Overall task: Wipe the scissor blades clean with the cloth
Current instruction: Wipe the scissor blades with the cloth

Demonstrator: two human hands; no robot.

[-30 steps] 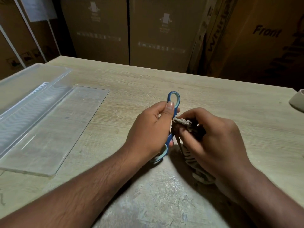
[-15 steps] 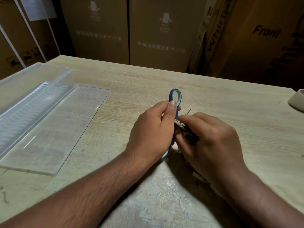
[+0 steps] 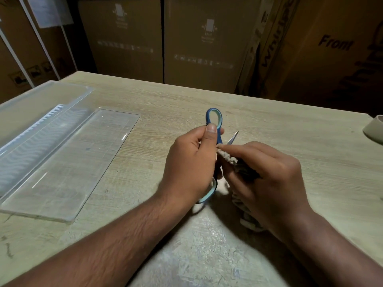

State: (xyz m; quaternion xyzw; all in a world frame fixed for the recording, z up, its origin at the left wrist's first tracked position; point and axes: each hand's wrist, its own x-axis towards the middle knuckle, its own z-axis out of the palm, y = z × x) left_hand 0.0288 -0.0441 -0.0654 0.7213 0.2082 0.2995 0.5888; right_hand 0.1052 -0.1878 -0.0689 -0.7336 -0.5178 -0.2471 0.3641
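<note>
My left hand [image 3: 191, 164] grips the blue-handled scissors [image 3: 214, 120] by the handles, one loop sticking up above my thumb, the other showing below my palm. A bare blade tip [image 3: 233, 138] pokes out to the right of the handle. My right hand [image 3: 267, 183] pinches a pale striped cloth [image 3: 227, 157] around the blade, just below that tip. The rest of the cloth hangs under my right palm down to the table. Most of the blades are hidden by the cloth and my fingers.
A clear plastic sheet [image 3: 68, 162] lies on the wooden table [image 3: 310, 141] at the left, beside a translucent ribbed tray [image 3: 31, 129]. A pale rounded object [image 3: 374, 129] sits at the right edge. Cardboard boxes [image 3: 203, 42] stand behind the table.
My right hand with the cloth has slid back along the blade towards me, baring more of the blade tip. The scissors' upper loop has risen slightly in my left hand.
</note>
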